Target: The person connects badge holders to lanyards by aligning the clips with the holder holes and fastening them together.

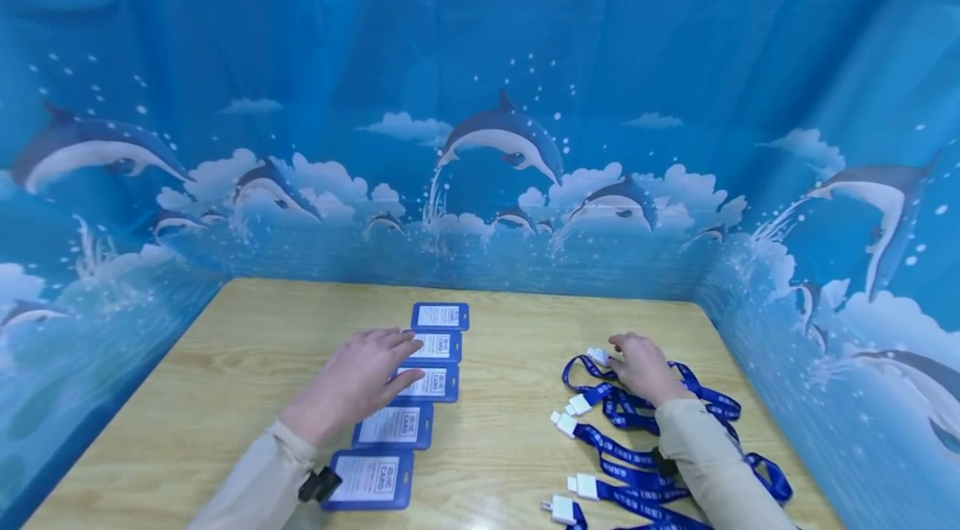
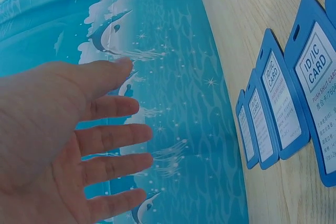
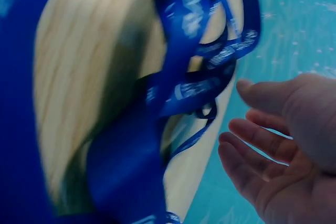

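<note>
At 9 o'clock from the middle of the bench (image 1: 513, 405), the left hand (image 1: 356, 380) hovers empty, fingers straight and spread wide, thumb apart. Just beyond it, five blue card holders (image 1: 367, 480) lie in a slanting column from 8 to 11 o'clock. Further right, white clips (image 1: 597, 356) end the blue lanyards (image 1: 626, 453), heaped from 3 to 5 o'clock. The right hand (image 1: 647, 367), at 3 o'clock above them, is loosely curved, grasping nothing; one clip sits near its fingertips, at its 9 o'clock.
</note>
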Action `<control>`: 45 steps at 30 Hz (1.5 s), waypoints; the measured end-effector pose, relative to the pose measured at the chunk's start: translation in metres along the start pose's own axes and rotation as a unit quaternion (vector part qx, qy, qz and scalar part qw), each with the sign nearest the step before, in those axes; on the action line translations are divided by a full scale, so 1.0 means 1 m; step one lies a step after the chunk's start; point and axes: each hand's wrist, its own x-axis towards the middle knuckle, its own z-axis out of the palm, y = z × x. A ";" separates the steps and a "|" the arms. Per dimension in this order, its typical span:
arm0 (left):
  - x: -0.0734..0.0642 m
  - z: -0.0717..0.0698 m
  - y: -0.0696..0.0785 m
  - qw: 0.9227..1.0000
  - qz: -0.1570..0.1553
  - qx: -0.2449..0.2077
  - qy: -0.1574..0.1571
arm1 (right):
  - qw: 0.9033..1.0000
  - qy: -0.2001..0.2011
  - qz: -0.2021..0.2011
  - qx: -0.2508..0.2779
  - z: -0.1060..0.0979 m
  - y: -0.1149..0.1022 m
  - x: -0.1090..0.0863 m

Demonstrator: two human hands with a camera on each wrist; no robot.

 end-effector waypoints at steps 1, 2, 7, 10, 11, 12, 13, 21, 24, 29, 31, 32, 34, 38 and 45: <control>0.000 0.000 0.000 1.000 -0.001 0.001 0.000 | 1.000 -0.005 -0.002 0.001 0.002 0.002 0.001; 0.000 0.000 0.000 1.000 -0.001 0.003 0.000 | 1.000 -0.009 -0.004 0.004 0.005 0.004 0.002; -0.001 0.001 0.000 1.000 -0.002 0.001 -0.003 | 1.000 -0.025 -0.009 0.012 0.017 0.013 0.005; 0.000 0.004 -0.001 1.000 0.002 0.000 -0.003 | 1.000 -0.017 -0.008 0.014 0.022 0.017 0.006; -0.001 0.004 -0.001 1.000 0.003 0.002 -0.003 | 1.000 -0.014 -0.008 0.017 0.023 0.018 0.007; -0.001 0.005 -0.002 1.000 0.004 0.004 -0.002 | 1.000 -0.010 -0.007 0.020 0.023 0.018 0.007; -0.001 0.006 -0.003 1.000 0.003 0.006 0.000 | 1.000 -0.008 -0.006 0.023 0.023 0.019 0.006; -0.002 0.010 -0.009 1.000 -0.009 0.008 -0.009 | 0.999 0.020 0.000 0.036 0.014 0.016 -0.001; -0.001 0.010 -0.011 1.000 -0.016 0.011 -0.007 | 0.999 0.034 -0.004 0.042 0.008 0.011 0.000; 0.003 0.010 -0.012 0.999 -0.035 0.007 -0.011 | 0.998 0.037 0.003 0.052 0.001 0.002 0.003; 0.005 0.011 -0.012 0.999 -0.045 0.004 -0.014 | 0.998 0.038 0.004 0.055 -0.002 0.000 0.003; 0.006 0.011 -0.012 0.999 -0.050 0.001 -0.015 | 0.998 0.039 0.003 0.056 -0.003 -0.002 0.003; 0.007 0.011 -0.012 0.998 -0.060 -0.003 -0.017 | 0.997 0.043 -0.002 0.058 -0.005 -0.004 0.002; 0.009 0.011 -0.011 0.998 -0.064 -0.009 -0.015 | 0.997 0.051 -0.016 0.058 -0.007 -0.006 0.000; 0.012 0.013 -0.012 0.998 -0.060 -0.028 -0.015 | 0.995 0.070 -0.036 0.054 -0.013 -0.011 -0.001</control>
